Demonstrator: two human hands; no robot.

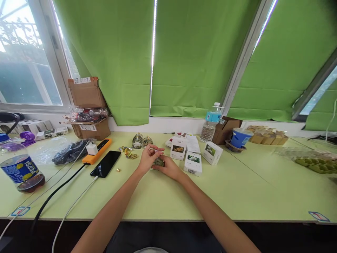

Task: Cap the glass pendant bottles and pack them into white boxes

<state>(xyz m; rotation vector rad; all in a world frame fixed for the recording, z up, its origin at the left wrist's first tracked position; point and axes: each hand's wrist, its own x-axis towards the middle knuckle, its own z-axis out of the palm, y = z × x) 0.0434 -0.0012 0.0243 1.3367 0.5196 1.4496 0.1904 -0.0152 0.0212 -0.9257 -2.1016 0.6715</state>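
Both hands meet over the middle of the pale green table (163, 196). My right hand (168, 167) is wrapped round the lower part of a small glass jar (158, 161). From the left, my left hand (147, 158) has its fingers closed at the jar's top, and they hide most of it. Just behind stand two ornate glass jars (137, 140) (147, 141). Several gold caps (128, 153) lie left of my hands, with a single gold cap (118, 170) nearer. Small white boxes with flower pictures (193, 163) are to the right.
A black phone (106, 164), an orange power strip (98, 151) and cables lie left, beside a Pepsi bottle (19, 168). A water bottle (210, 124), a blue cup (239, 137) and egg trays (317, 164) stand right. An open carton (92, 130) is behind left.
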